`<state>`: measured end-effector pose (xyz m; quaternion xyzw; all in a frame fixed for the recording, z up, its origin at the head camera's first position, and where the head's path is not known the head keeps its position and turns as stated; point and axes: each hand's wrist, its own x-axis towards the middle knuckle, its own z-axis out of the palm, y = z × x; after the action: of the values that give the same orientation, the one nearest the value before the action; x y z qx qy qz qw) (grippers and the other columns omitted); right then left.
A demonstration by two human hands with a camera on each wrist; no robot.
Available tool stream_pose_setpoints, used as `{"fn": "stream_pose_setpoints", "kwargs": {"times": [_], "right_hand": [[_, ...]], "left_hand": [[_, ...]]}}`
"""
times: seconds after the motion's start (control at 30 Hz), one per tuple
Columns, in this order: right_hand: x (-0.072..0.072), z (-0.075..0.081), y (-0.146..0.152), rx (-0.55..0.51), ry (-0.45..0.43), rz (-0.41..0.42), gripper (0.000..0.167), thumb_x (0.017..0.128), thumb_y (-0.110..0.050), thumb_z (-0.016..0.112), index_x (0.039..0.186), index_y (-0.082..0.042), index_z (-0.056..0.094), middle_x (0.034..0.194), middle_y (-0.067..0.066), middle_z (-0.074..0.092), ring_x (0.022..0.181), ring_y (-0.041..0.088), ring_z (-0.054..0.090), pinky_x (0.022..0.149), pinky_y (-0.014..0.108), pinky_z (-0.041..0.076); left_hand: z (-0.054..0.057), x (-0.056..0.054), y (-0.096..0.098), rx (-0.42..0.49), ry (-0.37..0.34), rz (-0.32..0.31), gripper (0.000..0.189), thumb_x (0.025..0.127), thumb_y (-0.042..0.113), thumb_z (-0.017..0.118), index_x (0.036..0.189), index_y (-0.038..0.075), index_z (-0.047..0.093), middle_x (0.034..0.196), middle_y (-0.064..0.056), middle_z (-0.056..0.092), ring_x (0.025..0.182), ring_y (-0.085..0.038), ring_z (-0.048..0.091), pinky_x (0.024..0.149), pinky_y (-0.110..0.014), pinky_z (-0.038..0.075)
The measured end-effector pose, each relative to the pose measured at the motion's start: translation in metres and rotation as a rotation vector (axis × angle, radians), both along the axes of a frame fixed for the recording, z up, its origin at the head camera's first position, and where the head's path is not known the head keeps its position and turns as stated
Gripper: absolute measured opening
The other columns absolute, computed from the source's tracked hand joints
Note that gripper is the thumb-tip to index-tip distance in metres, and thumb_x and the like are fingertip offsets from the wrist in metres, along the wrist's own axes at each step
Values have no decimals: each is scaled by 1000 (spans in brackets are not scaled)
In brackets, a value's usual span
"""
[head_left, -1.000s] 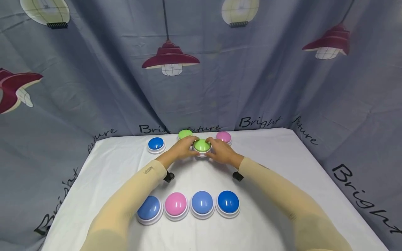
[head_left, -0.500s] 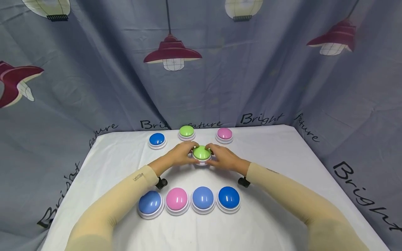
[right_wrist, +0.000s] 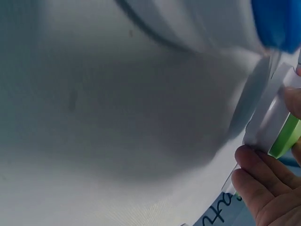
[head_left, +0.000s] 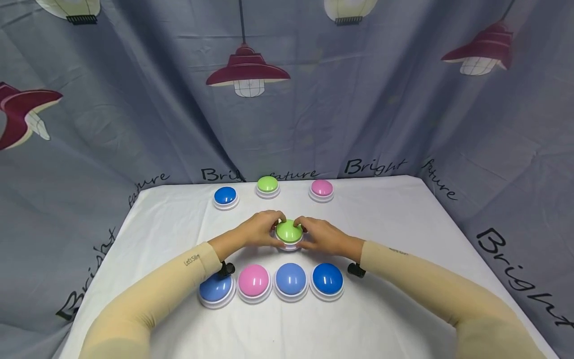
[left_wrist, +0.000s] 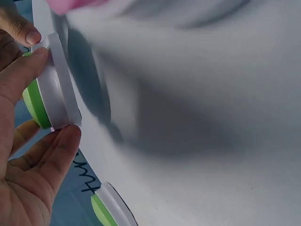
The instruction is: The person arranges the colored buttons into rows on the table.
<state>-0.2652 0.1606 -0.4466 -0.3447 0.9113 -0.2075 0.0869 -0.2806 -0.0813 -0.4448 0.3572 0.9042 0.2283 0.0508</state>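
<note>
A green dome push button (head_left: 289, 231) with a white base is held between both hands, mid-table in the head view. My left hand (head_left: 262, 229) grips its left side, thumb at the near edge and fingers curled round the far edge. The right hand (head_left: 325, 236) grips the opposite side in the same way. In the left wrist view the white base (left_wrist: 56, 89) stands a little off the cloth, with a shadow beneath it. The right wrist view shows fingertips (right_wrist: 247, 155) against the rim of the green button (right_wrist: 270, 113).
Nearer the body, a row holds a light blue button (head_left: 216, 288), a pink button (head_left: 253, 281), another light blue button (head_left: 291, 279) and a dark blue button (head_left: 327, 279). Toward the back edge stand blue (head_left: 225, 195), green (head_left: 267, 185) and pink (head_left: 321, 188) buttons. A grey curtain (head_left: 287, 124) hangs behind.
Both hands have brought the green button from near the back row toward the body, closer to the front row. The view has tilted slightly down. The other buttons have stayed in place.
</note>
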Motion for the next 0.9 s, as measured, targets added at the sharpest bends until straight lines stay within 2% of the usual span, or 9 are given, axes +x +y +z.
{"fn": "stream_pose_setpoints", "kwargs": {"times": [0.2, 0.43, 0.6, 0.9], "right_hand": [[8, -2, 3, -3, -10, 17, 54, 86, -32, 78, 130, -16, 51, 119, 1, 63, 110, 15, 60, 94, 30, 51], [16, -4, 6, -13, -9, 64, 52, 86, -31, 78, 128, -14, 53, 114, 1, 64, 102, 14, 59, 92, 31, 51], [18, -5, 7, 0, -14, 80, 52, 86, -32, 79, 128, -16, 53, 115, -1, 64, 102, 12, 59, 92, 29, 51], [19, -4, 5, -3, -20, 89, 51, 85, -32, 79, 127, -15, 54, 113, 0, 64, 101, 17, 61, 90, 32, 51]], "left_hand": [[-2, 7, 3, -12, 1, -17, 62, 69, 40, 90, 115, 12, 58, 96, 2, 60, 86, -9, 56, 75, -22, 50], [-2, 14, 7, -33, -17, -54, 61, 67, 41, 91, 108, 12, 58, 90, 1, 60, 81, -10, 55, 70, -22, 49], [-2, 18, 9, -69, -34, -62, 63, 66, 43, 91, 109, 13, 56, 92, 0, 61, 82, -9, 56, 70, -21, 49], [-2, 21, 10, -75, -32, -63, 65, 65, 39, 92, 111, 12, 55, 93, -1, 62, 83, -10, 57, 71, -23, 50]]}}
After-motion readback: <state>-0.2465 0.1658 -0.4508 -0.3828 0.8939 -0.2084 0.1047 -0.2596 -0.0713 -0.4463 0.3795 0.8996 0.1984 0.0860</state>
